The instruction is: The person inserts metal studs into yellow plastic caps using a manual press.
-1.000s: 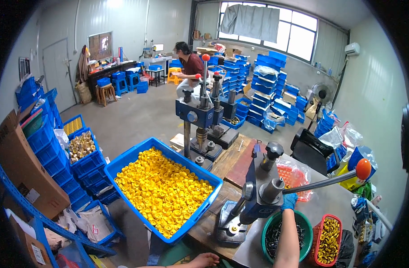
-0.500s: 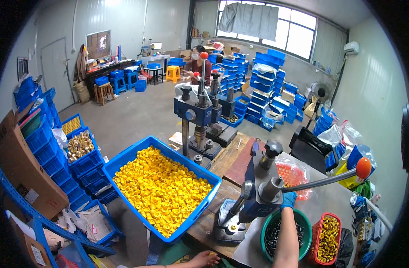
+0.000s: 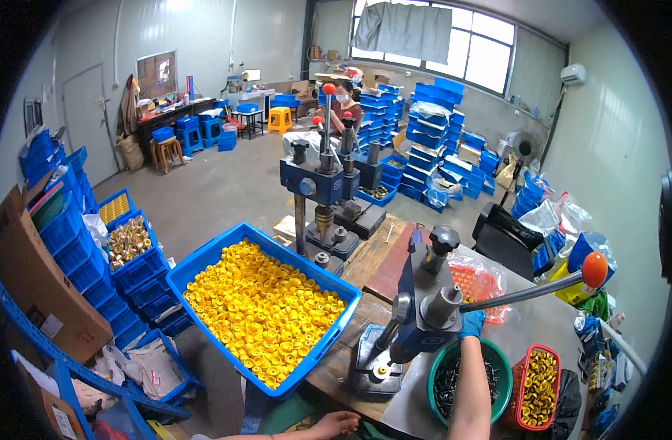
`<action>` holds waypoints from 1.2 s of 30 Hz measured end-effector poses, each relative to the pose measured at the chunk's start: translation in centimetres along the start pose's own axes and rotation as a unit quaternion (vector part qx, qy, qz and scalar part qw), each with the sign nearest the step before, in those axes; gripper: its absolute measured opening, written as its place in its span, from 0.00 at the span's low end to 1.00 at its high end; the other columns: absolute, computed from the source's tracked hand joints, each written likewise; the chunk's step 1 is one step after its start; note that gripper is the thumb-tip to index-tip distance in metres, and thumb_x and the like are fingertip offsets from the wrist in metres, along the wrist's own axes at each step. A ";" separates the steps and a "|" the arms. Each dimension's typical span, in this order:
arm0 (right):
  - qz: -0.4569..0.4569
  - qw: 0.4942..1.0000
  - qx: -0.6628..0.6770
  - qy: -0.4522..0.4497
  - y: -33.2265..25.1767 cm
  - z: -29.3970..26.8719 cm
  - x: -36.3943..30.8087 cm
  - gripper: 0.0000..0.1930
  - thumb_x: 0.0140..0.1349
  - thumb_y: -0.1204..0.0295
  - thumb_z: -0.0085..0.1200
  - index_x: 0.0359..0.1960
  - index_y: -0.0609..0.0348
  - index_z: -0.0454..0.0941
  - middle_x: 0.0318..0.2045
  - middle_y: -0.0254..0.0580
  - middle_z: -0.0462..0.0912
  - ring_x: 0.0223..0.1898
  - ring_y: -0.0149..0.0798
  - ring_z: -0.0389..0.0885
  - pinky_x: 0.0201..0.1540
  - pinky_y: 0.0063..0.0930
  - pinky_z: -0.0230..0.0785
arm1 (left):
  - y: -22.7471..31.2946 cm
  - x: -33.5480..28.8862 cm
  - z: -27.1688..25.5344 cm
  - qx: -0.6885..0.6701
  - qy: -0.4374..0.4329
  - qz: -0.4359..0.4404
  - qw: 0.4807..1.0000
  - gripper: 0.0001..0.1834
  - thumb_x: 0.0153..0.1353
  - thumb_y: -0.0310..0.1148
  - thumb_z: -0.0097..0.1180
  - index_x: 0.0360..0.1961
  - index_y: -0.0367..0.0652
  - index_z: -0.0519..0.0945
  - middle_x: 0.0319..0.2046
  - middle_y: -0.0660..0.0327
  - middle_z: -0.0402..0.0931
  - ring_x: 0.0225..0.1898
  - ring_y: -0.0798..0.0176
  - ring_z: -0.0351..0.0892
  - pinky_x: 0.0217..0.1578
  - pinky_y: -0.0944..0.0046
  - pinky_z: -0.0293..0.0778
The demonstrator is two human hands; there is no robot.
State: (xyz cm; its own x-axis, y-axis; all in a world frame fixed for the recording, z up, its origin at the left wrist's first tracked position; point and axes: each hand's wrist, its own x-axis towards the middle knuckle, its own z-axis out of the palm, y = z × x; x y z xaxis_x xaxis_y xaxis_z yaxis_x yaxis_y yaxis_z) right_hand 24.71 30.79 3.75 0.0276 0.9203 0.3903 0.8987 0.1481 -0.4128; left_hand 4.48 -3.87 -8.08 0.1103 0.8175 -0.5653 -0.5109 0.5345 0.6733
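The right hand (image 3: 472, 323), in a blue glove, reaches in just beside the near hand press (image 3: 415, 304), and the left hand (image 3: 341, 423), bare, rests low by the table edge with its fingers loosely bent. I cannot fairly tell whether either one grips anything: the right fingers are mostly hidden by the press and the left ones show small near the rim of the view.

From the right hand, the press head stands at ten o'clock, its lever (image 3: 523, 292) slanting off toward two o'clock to an orange knob (image 3: 595, 270). At six o'clock, under the right forearm, sits a green basin (image 3: 507, 381) of dark slender pieces (image 3: 446, 383). Between four and five o'clock, just beside the basin, is a red basket (image 3: 520, 394) of yellow-and-dark pieces (image 3: 540, 387), with a black bag (image 3: 568, 403) next to it. A red perforated tray (image 3: 473, 281), partly under clear plastic, lies at twelve o'clock.

From the left hand, the press base (image 3: 378, 375) is at one o'clock, and a big blue bin (image 3: 299, 264) heaped with yellow caps (image 3: 262, 315) is at eleven.

Farther out, beyond the bin at one o'clock, stands a second press (image 3: 315, 182); behind it sits a masked co-worker (image 3: 347, 114), with stacked blue crates (image 3: 430, 132) at about three o'clock from that person.
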 end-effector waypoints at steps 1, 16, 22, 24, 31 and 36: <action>0.001 1.000 0.007 0.000 -0.2 -0.1 0.0 0.15 0.52 0.61 0.45 0.21 0.59 0.77 0.23 0.49 0.77 0.30 0.50 0.74 0.34 0.41 0.64 | -0.1 0.2 -0.4 0.018 -0.015 -0.036 0.999 0.13 0.56 0.33 0.52 0.42 0.41 0.74 0.32 0.64 0.74 0.31 0.74 0.71 0.32 0.74 0.69; -0.018 1.000 0.017 0.017 0.4 0.7 0.2 0.14 0.51 0.61 0.46 0.21 0.58 0.77 0.25 0.48 0.78 0.31 0.50 0.75 0.37 0.41 0.65 | 1.0 -1.5 1.2 0.038 -0.007 0.043 0.998 0.15 0.55 0.32 0.53 0.41 0.34 0.73 0.24 0.62 0.75 0.22 0.73 0.71 0.23 0.75 0.67; -0.024 0.997 0.055 0.039 1.4 1.8 0.5 0.14 0.51 0.61 0.46 0.22 0.57 0.78 0.26 0.47 0.78 0.32 0.50 0.75 0.39 0.41 0.64 | 1.6 -1.8 1.7 -0.009 0.007 0.025 1.000 0.15 0.55 0.35 0.53 0.39 0.36 0.74 0.27 0.62 0.75 0.24 0.72 0.71 0.24 0.75 0.67; -0.039 0.996 0.062 0.050 1.8 2.1 0.6 0.14 0.51 0.61 0.46 0.22 0.58 0.78 0.25 0.47 0.78 0.32 0.50 0.75 0.39 0.42 0.64 | 1.5 -1.5 1.6 -0.005 0.006 0.022 1.000 0.14 0.55 0.36 0.53 0.38 0.36 0.74 0.27 0.62 0.75 0.24 0.72 0.71 0.24 0.75 0.67; 0.000 0.998 0.057 0.030 -0.8 -0.2 -0.3 0.14 0.51 0.61 0.45 0.21 0.57 0.78 0.23 0.47 0.78 0.30 0.49 0.75 0.35 0.41 0.64 | 0.6 0.1 -0.1 0.039 -0.025 -0.044 0.998 0.15 0.57 0.36 0.50 0.42 0.38 0.73 0.35 0.63 0.74 0.34 0.71 0.72 0.36 0.73 0.69; -0.018 0.999 -0.035 0.012 0.5 0.7 0.2 0.14 0.51 0.61 0.45 0.21 0.57 0.78 0.23 0.48 0.78 0.29 0.49 0.75 0.34 0.41 0.65 | 2.5 -2.0 2.2 0.024 -0.012 -0.001 1.000 0.14 0.56 0.39 0.52 0.33 0.37 0.75 0.25 0.64 0.74 0.22 0.72 0.70 0.24 0.73 0.67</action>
State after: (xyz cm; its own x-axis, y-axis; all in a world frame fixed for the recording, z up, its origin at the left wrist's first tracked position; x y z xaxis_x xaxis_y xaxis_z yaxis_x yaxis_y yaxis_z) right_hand 24.87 31.31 3.05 0.0042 0.9057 0.4238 0.9280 0.1544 -0.3392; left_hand 4.87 -3.68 -4.25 0.1321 0.8209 -0.5556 -0.4690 0.5456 0.6946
